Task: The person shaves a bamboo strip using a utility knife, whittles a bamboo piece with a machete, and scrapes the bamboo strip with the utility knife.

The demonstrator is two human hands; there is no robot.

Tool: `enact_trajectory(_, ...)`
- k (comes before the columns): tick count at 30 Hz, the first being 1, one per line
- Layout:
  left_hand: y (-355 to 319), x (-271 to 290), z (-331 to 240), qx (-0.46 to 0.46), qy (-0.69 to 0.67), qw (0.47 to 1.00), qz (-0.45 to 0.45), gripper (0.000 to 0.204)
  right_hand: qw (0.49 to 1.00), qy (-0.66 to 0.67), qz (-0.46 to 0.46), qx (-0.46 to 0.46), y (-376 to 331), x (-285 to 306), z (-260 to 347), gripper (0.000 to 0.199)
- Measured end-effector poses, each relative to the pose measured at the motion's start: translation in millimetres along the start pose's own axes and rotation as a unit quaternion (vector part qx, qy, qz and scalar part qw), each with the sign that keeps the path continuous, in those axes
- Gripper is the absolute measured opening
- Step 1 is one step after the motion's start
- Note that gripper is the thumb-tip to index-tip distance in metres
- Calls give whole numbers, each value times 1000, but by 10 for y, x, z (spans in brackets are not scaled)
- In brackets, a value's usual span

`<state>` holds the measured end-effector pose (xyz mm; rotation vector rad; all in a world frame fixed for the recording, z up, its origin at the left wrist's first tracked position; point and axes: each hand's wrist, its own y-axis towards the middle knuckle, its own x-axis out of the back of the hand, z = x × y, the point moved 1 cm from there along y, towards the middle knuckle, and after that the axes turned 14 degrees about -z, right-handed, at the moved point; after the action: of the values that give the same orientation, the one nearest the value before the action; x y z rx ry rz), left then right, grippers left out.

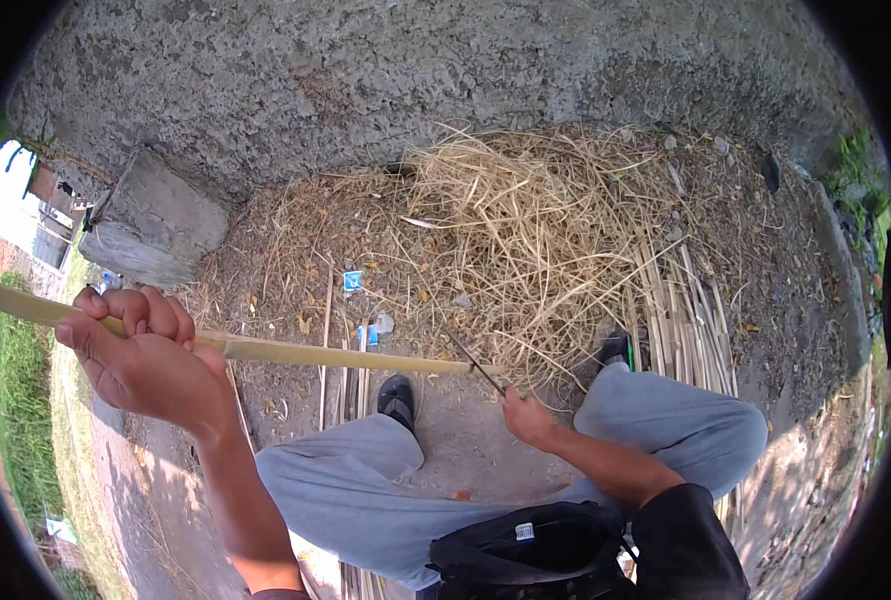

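Over the bare ground between the grey-trousered legs, nearer than the bamboo strip, there is room to pass. Strip and knife bar the way forward; beyond rise the shavings heap and rough wall.

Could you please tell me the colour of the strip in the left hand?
The strip is pale yellow, seen best in the head view.

- A grey wall rose ahead — rough and pitted.
- A concrete block stood by it, at left.
- Grass grew farther left.
- Sunlight dappled the dirt ground — mostly shaded.
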<state>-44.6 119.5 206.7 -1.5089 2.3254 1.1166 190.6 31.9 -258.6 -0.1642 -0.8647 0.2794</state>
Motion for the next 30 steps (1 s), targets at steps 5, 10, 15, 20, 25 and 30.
enact_trajectory(5,-169,-139,-47,5,-18,999,36,39,995,-75,-43,-55,13,-246,-665,19)
enact_trajectory(10,-144,-31,-54,-6,-5,999,39,37,999,-36,-21,-23,-83,229,307,21)
enact_trajectory(15,-202,-115,-88,17,-39,996,75,42,994,-42,-40,-88,-224,-281,-704,24)
enact_trajectory(20,-170,19,-106,31,-62,994,89,37,987,-71,23,-143,-95,-238,-483,29)
enact_trajectory(25,-125,-11,-145,61,-78,992,85,36,986,-39,10,-159,-58,-250,-178,29)
enact_trajectory(30,203,163,-178,175,-141,967,120,40,989,-49,-23,-138,45,-596,-1009,30)
